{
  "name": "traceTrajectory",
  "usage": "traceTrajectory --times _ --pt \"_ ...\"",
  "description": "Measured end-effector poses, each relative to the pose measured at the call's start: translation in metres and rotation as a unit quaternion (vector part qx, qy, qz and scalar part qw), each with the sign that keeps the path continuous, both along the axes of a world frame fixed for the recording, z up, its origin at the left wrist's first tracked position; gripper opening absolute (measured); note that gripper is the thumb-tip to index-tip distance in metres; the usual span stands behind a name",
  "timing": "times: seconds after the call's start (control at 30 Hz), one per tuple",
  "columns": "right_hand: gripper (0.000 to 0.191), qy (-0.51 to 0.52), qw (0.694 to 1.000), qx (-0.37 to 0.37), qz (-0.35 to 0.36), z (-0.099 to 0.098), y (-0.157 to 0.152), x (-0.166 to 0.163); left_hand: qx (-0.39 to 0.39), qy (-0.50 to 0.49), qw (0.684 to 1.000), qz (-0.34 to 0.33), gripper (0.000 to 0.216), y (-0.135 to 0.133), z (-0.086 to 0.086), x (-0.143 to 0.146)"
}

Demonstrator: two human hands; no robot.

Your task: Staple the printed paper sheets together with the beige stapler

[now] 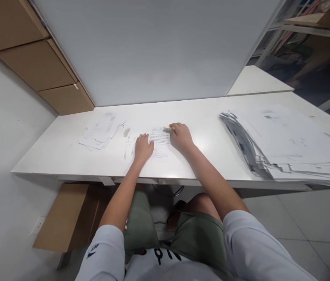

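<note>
A sheet of printed paper (159, 142) lies flat on the white table in front of me, dark lines of text across it. At its left edge my left hand (143, 147) rests palm down, fingers stretched out. On the upper right part of the sheet, my right hand (181, 135) has its fingers closed around a small pale yellow block (167, 127). The block has a greyish lower edge that meets the paper. My fingers hide the rest of it, so its exact kind does not show.
A few loose sheets (102, 130) lie on the table's left side, with grey smudges (126, 132) beside them. To the right is a thick stack of large papers (293, 136). Cardboard boxes (68, 97) stand back left, against a tall grey-white panel (159, 50). Another box (61, 218) sits below the table.
</note>
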State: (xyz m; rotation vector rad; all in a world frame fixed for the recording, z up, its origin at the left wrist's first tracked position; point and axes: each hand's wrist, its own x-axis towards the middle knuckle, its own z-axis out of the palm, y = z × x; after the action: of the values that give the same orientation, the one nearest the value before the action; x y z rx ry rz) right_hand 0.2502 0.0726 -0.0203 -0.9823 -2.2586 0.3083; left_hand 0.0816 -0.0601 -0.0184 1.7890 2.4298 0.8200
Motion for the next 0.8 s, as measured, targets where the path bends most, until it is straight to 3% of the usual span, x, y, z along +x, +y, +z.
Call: traceTrajectory --times 0.2,0.57,0.8 --pt "0.040 0.001 1.000 0.001 0.004 0.0007 -0.0057 0.0012 0.040 -0.077 0.996 0.018 0.042 0.0017 -0.0027 -0.0049" --pt "0.040 -0.014 1.000 -0.023 0.008 0.0029 -0.0061 0.0024 0.054 -0.123 0.991 0.022 0.039 0.0022 -0.0014 -0.0044" --pt "0.040 -0.002 1.000 -0.006 0.009 0.0039 -0.0080 0.0026 0.085 -0.222 0.971 0.034 0.036 -0.0012 0.0040 -0.0064"
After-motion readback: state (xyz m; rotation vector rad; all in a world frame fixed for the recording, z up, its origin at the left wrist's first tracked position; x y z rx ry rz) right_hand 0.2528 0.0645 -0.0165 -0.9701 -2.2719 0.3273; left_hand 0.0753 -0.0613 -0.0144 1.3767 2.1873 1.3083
